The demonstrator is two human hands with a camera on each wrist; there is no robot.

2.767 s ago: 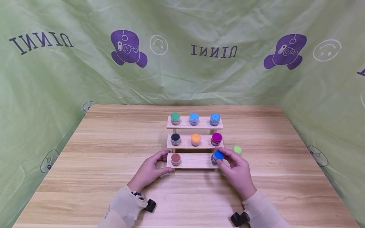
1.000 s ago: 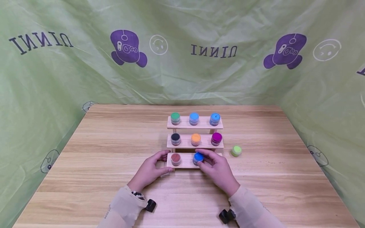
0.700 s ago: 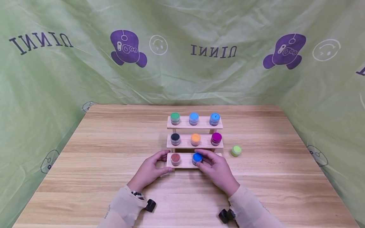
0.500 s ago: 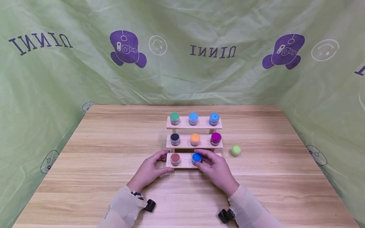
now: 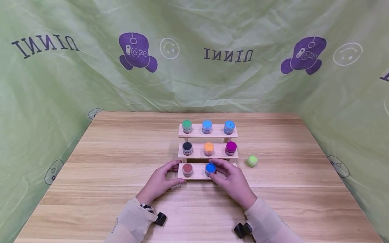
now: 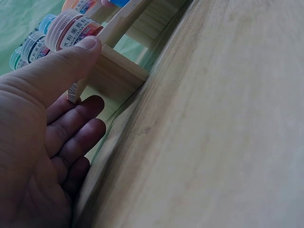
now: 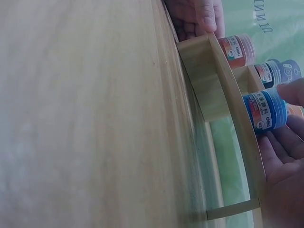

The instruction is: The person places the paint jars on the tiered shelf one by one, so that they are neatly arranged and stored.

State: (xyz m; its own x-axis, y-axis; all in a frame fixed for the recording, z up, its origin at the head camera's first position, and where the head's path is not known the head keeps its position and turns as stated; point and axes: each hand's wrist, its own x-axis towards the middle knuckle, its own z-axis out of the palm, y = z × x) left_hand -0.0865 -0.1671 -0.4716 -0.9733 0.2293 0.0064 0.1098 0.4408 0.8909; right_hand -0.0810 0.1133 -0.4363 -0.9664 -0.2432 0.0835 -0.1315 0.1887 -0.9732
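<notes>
My right hand (image 5: pixel 234 180) holds a blue-lidded paint jar (image 5: pixel 210 168) between thumb and fingers, upright at the middle of the lowest tier of a wooden stepped rack (image 5: pixel 199 172). In the right wrist view the blue jar (image 7: pixel 264 111) stands on the board, its label facing out. With thumb at the front and fingers behind, my left hand (image 5: pixel 159 180) grips the left end of that lowest tier. Close to it stands a brown-red paint jar (image 5: pixel 187 170). The left wrist view has the thumb (image 6: pixel 78 59) against the board's end, below the red-brown jar (image 6: pixel 71 32).
Black (image 5: pixel 187 148), orange (image 5: pixel 208 149) and purple (image 5: pixel 231 148) jars line the middle tier. Green (image 5: pixel 187 126), light blue (image 5: pixel 207 127) and another blue jar (image 5: pixel 229 127) occupy the top tier. A lime-green jar (image 5: pixel 251 161) sits on the table (image 5: pixel 288 189) right of the rack.
Since the oldest frame, my right hand has shifted the blue jar left from the lowest tier's right end to its middle. In the last half second both hands look still.
</notes>
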